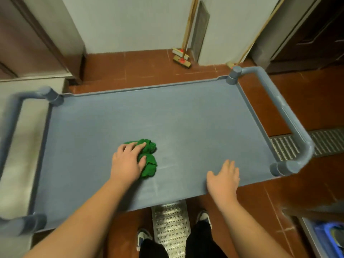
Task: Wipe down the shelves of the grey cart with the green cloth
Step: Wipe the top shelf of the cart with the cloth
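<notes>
Fingers point(138, 146) of your left hand point(128, 162) are spread and curled down over the green cloth point(149, 159), pressing the bunched wad flat against the top shelf point(167, 116) of the grey cart point(290, 116). Your palm covers the cloth's left part; its crumpled folds stick out to the right of your knuckles and thumb. The cloth sits on the near half of the shelf, a little left of centre, well apart from every raised edge.

Your right hand point(224, 175) is empty, its digits loosely extended and slightly apart, lying over the near right part of the shelf close to the front edge. Whether the palm touches the surface or floats just above it, I cannot tell. It lies well apart from the cloth.

Faint pale streaks show on the shelf between your hands. Rounded tube handles rise at both short ends of the cart. Beyond the far rim, on the red tiled floor point(141, 66), two brush heads point(181, 58) lean by the wall. Below the front edge you can see your shoes point(204, 216) either side of a perforated metal strip point(171, 228).
</notes>
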A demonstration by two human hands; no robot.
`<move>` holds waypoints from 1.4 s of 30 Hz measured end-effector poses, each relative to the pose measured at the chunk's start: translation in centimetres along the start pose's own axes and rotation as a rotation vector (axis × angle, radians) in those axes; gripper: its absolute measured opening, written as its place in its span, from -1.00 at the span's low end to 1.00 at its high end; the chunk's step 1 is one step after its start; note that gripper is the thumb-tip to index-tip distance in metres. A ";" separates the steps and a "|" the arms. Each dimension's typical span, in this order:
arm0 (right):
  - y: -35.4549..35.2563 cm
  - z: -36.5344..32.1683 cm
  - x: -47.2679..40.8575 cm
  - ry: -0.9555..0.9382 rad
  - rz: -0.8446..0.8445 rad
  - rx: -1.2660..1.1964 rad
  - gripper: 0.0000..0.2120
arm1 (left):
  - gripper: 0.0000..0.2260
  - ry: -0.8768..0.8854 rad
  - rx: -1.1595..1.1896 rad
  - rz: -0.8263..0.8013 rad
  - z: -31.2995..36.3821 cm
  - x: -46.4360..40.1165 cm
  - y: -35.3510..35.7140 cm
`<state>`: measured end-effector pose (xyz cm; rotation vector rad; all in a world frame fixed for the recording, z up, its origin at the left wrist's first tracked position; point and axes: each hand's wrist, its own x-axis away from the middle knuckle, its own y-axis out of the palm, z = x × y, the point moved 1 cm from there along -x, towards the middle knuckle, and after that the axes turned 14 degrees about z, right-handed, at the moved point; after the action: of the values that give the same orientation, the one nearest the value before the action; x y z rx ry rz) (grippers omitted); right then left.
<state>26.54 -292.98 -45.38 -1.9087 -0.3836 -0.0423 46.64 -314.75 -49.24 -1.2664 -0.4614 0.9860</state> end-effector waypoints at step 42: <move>0.1 3.3 -8.9 -0.383 -0.189 -0.446 -0.27 | -0.37 -0.625 1.081 -0.097 24.1 0.9 5.4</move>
<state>17.66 -292.19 -48.59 -2.3173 -0.8725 0.1247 26.74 -300.23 -47.69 0.0457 -0.3586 1.2753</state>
